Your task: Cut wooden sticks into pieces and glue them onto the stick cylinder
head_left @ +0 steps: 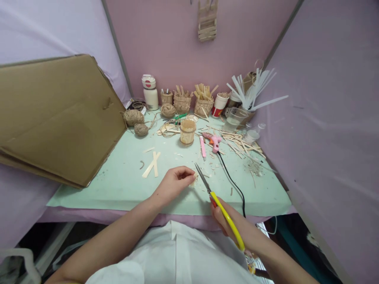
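Over the front part of the table, my left hand [178,179] is closed in a pinch on a small pale piece [194,180], wood-coloured, mostly covered by the fingertips. My right hand [218,217] grips a pair of scissors [224,213] with yellow handles, a bit of red showing near the pivot. The blades point up and left, their tips just beside the left fingertips, and look nearly closed. Left of my left hand, two flat wooden sticks [155,165] lie crossed. Beyond the hands stands a small round wooden cup [187,132] banded with twine.
A pink glue gun [213,141] with a black cord and a pink utility knife [202,148] lie right of centre. Wood strips [244,144] are scattered at right. Twine balls [134,117], stick-filled baskets [203,103] and glue sticks [257,88] line the back. Cardboard [59,118] leans left.
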`<act>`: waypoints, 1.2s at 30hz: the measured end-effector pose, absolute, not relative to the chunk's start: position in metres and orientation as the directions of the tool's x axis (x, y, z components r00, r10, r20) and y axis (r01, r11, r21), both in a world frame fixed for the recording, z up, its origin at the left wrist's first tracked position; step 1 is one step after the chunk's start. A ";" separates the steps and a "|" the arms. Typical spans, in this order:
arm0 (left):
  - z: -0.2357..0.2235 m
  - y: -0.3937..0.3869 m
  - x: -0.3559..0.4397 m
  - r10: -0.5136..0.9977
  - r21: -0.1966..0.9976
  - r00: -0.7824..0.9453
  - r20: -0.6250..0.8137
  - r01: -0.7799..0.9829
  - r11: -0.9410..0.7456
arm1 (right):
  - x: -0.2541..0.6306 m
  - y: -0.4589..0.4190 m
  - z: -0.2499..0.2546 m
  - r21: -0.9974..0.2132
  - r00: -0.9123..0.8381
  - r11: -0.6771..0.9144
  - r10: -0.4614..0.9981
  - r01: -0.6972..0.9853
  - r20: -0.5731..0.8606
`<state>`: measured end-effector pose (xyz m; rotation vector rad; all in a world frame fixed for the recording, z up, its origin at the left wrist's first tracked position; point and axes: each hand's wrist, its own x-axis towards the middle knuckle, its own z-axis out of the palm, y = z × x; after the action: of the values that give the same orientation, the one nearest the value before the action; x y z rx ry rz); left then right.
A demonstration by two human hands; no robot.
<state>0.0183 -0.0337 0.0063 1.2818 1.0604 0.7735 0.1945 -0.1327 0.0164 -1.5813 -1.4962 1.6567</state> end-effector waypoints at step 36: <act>0.008 -0.028 0.016 0.924 0.982 0.336 -0.183 0.021 0.187 | 0.188 -0.110 0.011 -0.891 -0.351 -0.207 0.864 0.404 -0.360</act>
<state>0.0158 -0.0277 0.0079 1.2056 1.0306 0.8273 0.1878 -0.1102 0.0110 -1.4840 -1.6629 1.5795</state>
